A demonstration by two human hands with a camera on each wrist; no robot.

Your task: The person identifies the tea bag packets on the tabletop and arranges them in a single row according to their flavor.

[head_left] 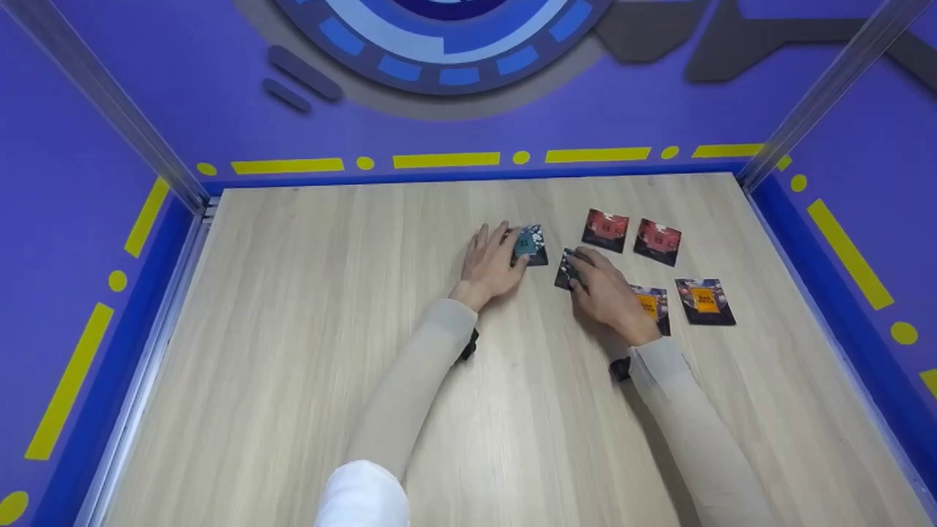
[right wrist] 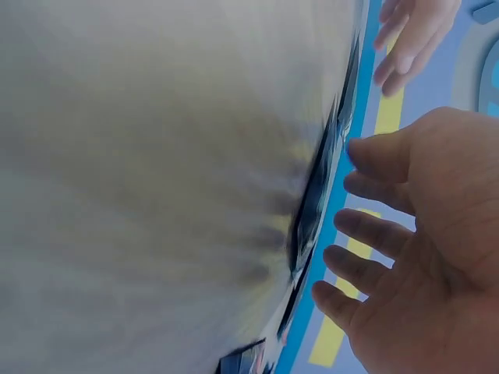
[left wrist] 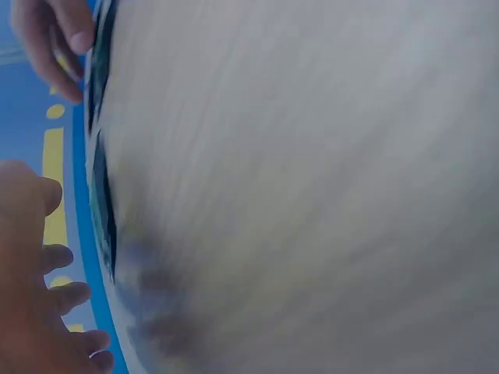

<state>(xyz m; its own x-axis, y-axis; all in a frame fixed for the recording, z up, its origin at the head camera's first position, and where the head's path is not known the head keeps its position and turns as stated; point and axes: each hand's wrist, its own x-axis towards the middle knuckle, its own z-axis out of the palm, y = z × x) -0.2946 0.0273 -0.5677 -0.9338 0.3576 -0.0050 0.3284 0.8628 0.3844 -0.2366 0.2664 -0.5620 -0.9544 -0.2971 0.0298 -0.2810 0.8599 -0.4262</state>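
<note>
My left hand (head_left: 489, 260) reaches over the left edge of a flat square packet (head_left: 536, 249) with a teal label and black bottom. In the left wrist view its fingers (left wrist: 66, 298) are spread and loosely bent, with no packet between them. My right hand (head_left: 609, 291) is over a second dark teal packet (head_left: 564, 272), which it partly covers. The right wrist view shows the fingers (right wrist: 366, 230) extended beside that packet (right wrist: 313, 202), not curled round it. The two teal packets lie side by side, the right one turned slightly.
Two red-labelled packets (head_left: 605, 231) (head_left: 657, 241) lie behind my right hand. One orange-labelled packet (head_left: 654, 306) is partly hidden by that hand; another (head_left: 705, 301) lies to its right. The wooden table (head_left: 307, 329) ends at blue-purple walls (head_left: 468, 139) at the back and sides.
</note>
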